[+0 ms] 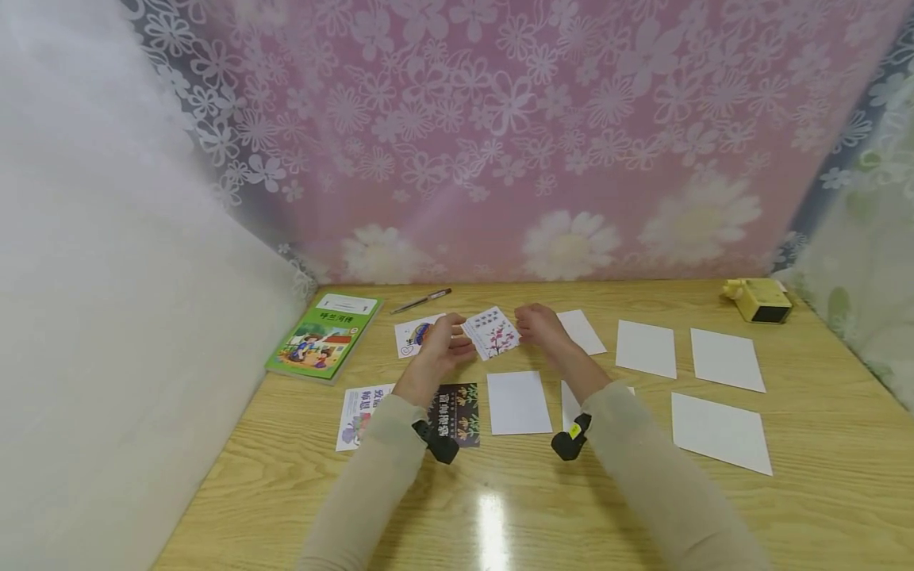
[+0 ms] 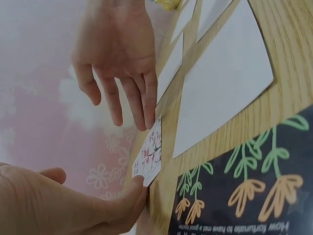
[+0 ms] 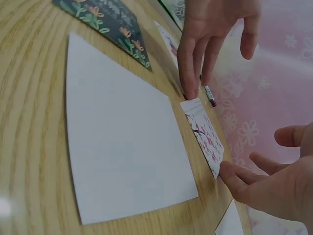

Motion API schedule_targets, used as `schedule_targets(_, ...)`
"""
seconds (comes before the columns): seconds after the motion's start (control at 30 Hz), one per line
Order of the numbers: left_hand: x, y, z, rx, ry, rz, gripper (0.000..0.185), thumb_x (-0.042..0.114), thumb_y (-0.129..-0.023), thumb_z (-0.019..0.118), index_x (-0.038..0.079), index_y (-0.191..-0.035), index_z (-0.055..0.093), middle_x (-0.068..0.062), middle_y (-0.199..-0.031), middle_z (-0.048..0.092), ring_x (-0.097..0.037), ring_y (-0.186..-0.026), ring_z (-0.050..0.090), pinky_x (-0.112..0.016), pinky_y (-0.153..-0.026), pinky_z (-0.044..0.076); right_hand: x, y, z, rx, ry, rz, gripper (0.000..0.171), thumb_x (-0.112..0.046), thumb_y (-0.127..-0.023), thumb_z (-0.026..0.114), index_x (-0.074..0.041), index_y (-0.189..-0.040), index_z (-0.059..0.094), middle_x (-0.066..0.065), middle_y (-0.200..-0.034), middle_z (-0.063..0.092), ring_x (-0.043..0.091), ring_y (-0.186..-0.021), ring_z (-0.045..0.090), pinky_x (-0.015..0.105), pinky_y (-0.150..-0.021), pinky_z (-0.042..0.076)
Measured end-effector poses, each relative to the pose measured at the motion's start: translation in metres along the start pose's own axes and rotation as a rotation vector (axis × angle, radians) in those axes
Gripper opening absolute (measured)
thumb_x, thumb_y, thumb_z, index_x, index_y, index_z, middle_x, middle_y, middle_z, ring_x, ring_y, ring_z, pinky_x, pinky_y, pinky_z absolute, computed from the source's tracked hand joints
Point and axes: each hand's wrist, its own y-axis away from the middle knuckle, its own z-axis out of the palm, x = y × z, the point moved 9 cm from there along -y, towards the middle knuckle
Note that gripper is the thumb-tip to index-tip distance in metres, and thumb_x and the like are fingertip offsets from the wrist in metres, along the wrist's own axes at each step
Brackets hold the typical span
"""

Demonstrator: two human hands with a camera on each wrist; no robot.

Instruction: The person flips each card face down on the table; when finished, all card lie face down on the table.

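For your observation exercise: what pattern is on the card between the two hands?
The card shows pink blossoms on dark branches on white; the right wrist view shows it best.

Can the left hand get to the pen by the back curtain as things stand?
Probably yes. The left hand only touches the blossom card with its fingertips, and the pen lies just beyond on bare table, nothing between them.

We see a green picture book (image 1: pixel 323 336) and a pen (image 1: pixel 421 300) at left, blank white cards (image 1: pixel 646 348), and a yellow box (image 1: pixel 760 300) far right.
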Motion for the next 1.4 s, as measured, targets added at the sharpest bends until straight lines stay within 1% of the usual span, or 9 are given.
schedule_targets(0.27, -0.003, -0.001, 0.000, 0.065, 0.057, 0.024, 0.067, 0.013, -0.096, 0.058, -0.010, -0.153, 0.033, -0.040, -0.150, 0.032, -0.046, -0.136, 0.039, -0.049, -0.116, 0.045, 0.008, 0.004, -0.001, 0.093, -0.091, 0.030, 0.054, -0.017, -0.110, 0.044, 0.009, -0.156, 0.033, 0.034, -0.156, 0.038, 0.043, -0.143, 0.042, 0.048, -0.119, 0.041)
schedule_targets(0.43, -0.001, -0.003, 0.002, 0.072, -0.009, 0.055, 0.054, 0.015, -0.099, 0.054, -0.005, -0.147, 0.045, -0.033, -0.145, 0.044, -0.035, -0.120, 0.052, -0.046, -0.114, 0.047, 0.002, 0.008, 0.001, 0.132, -0.108, 0.001, 0.052, -0.017, -0.110, 0.042, 0.008, -0.155, 0.034, 0.030, -0.157, 0.041, 0.041, -0.143, 0.044, 0.048, -0.119, 0.040)
schedule_targets(0.53, 0.002, -0.004, 0.003, 0.068, 0.006, 0.075, 0.045, 0.015, -0.101, 0.052, -0.004, -0.142, 0.053, -0.027, -0.136, 0.052, -0.027, -0.106, 0.055, -0.043, -0.114, 0.046, -0.003, 0.010, -0.001, 0.177, -0.099, -0.035, 0.049, -0.016, -0.109, 0.044, 0.007, -0.153, 0.040, 0.027, -0.154, 0.045, 0.038, -0.135, 0.049, 0.047, -0.118, 0.041)
schedule_targets(0.7, 0.007, -0.005, 0.004, 0.047, 0.052, 0.127, 0.041, 0.012, -0.104, 0.050, -0.002, -0.141, 0.061, -0.022, -0.126, 0.057, -0.023, -0.102, 0.055, -0.040, -0.116, 0.044, -0.007, 0.011, -0.005, 0.218, -0.035, -0.073, 0.043, -0.009, -0.107, 0.047, 0.004, -0.147, 0.051, 0.023, -0.146, 0.050, 0.035, -0.127, 0.052, 0.047, -0.115, 0.044)
schedule_targets(0.8, 0.008, -0.005, 0.004, 0.040, 0.043, 0.140, 0.040, 0.009, -0.104, 0.050, 0.001, -0.141, 0.062, -0.019, -0.127, 0.056, -0.023, -0.105, 0.055, -0.041, -0.117, 0.042, -0.009, 0.012, -0.008, 0.241, 0.102, -0.104, 0.041, -0.010, -0.106, 0.047, 0.002, -0.145, 0.053, 0.023, -0.142, 0.053, 0.036, -0.128, 0.054, 0.047, -0.111, 0.048)
schedule_targets(0.93, 0.008, -0.006, 0.004, 0.050, 0.001, 0.128, 0.037, 0.015, -0.104, 0.057, 0.000, -0.137, 0.065, -0.013, -0.116, 0.057, -0.022, -0.101, 0.056, -0.045, -0.115, 0.046, -0.015, 0.015, -0.008, 0.276, 0.271, -0.156, 0.042, -0.014, -0.106, 0.048, -0.001, -0.146, 0.053, 0.021, -0.137, 0.056, 0.036, -0.122, 0.057, 0.042, -0.094, 0.052)
schedule_targets(1.1, 0.009, -0.007, 0.005, 0.002, 0.028, 0.127, 0.040, 0.022, -0.107, 0.056, 0.006, -0.143, 0.060, -0.021, -0.124, 0.064, -0.036, -0.113, 0.066, -0.047, -0.111, 0.050, -0.021, 0.018, -0.007, 0.292, 0.273, -0.184, 0.041, -0.016, -0.107, 0.047, -0.004, -0.145, 0.054, 0.018, -0.132, 0.058, 0.034, -0.115, 0.059, 0.034, -0.080, 0.048)
schedule_targets(1.23, 0.008, -0.006, 0.006, -0.045, 0.100, 0.134, 0.041, 0.020, -0.109, 0.052, 0.002, -0.146, 0.056, -0.031, -0.140, 0.058, -0.044, -0.131, 0.058, -0.050, -0.113, 0.048, -0.019, 0.019, -0.009, 0.290, 0.231, -0.189, 0.037, -0.014, -0.107, 0.046, -0.004, -0.140, 0.057, 0.019, -0.131, 0.059, 0.037, -0.118, 0.059, 0.037, -0.086, 0.052)
schedule_targets(1.4, 0.006, -0.008, 0.004, -0.026, 0.092, 0.146, 0.038, 0.013, -0.107, 0.052, -0.007, -0.137, 0.060, -0.029, -0.135, 0.058, -0.044, -0.130, 0.058, -0.050, -0.114, 0.047, -0.014, 0.020, -0.008, 0.254, 0.190, -0.195, 0.034, -0.012, -0.108, 0.046, -0.001, -0.136, 0.061, 0.022, -0.138, 0.058, 0.040, -0.127, 0.057, 0.050, -0.105, 0.052)
